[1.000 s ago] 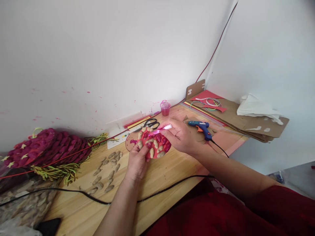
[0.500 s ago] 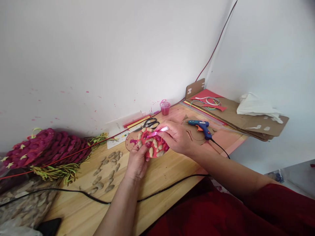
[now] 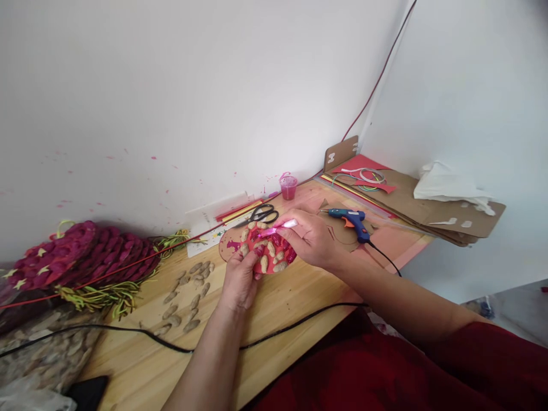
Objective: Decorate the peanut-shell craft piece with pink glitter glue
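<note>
The left hand (image 3: 240, 278) is curled on the near edge of a red disc (image 3: 280, 256) studded with peanut shells, fingertips pressing it down on the wooden table (image 3: 295, 294). The right hand (image 3: 311, 237) is closed around a slim pink tool (image 3: 279, 228) (brush or pen, too small to tell), its tip resting over the disc's far side. Loose peanut shells (image 3: 188, 297) lie just left of the left hand. Scissors (image 3: 264, 214), a pink cup (image 3: 288, 187) and a blue glue gun (image 3: 349, 219) sit beyond.
</note>
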A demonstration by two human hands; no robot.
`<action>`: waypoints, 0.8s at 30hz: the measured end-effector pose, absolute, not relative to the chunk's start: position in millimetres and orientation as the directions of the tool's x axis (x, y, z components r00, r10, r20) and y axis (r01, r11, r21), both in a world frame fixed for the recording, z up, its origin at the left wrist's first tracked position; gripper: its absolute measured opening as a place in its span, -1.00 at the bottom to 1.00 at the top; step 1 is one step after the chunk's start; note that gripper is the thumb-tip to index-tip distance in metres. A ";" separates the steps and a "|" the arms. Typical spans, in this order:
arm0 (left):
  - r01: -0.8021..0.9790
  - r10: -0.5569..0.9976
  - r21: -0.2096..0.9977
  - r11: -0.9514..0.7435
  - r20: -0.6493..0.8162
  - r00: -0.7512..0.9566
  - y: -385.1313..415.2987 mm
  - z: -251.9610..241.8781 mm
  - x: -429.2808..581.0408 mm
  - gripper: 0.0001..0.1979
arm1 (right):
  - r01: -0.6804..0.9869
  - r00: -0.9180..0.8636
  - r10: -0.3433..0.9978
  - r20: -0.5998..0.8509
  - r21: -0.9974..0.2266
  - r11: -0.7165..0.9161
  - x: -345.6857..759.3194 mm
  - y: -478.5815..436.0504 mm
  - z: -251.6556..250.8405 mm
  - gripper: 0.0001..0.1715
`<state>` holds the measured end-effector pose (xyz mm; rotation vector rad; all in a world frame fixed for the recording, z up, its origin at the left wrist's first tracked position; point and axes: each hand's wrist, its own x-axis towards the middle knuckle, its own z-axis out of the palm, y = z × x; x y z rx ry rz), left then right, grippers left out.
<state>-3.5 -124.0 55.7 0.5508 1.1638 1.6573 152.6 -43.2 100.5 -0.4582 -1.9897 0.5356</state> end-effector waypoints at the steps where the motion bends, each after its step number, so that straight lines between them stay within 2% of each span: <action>1: -0.466 0.900 0.884 -0.041 -0.170 -0.401 -124.1 56.0 -3.3 -0.59 | 0.084 -0.443 0.523 0.729 -0.547 0.833 152.2 -43.6 100.9 -0.89; 6: -0.458 0.893 0.888 -0.045 -0.170 -0.418 -124.3 57.4 -2.5 -0.58 | 0.076 -0.432 0.487 0.759 -0.508 0.858 150.2 -42.0 100.9 -0.91; 10: -0.458 0.891 0.888 -0.041 -0.174 -0.418 -123.9 56.8 -2.7 -0.58 | 0.101 -0.425 0.525 0.737 -0.538 0.837 152.5 -39.6 100.6 -0.91; 24: -0.491 0.891 0.871 -0.022 -0.206 -0.405 -123.7 57.0 -2.0 -0.56 | 0.052 -0.413 0.509 0.755 -0.539 0.841 148.7 -39.1 96.4 -0.91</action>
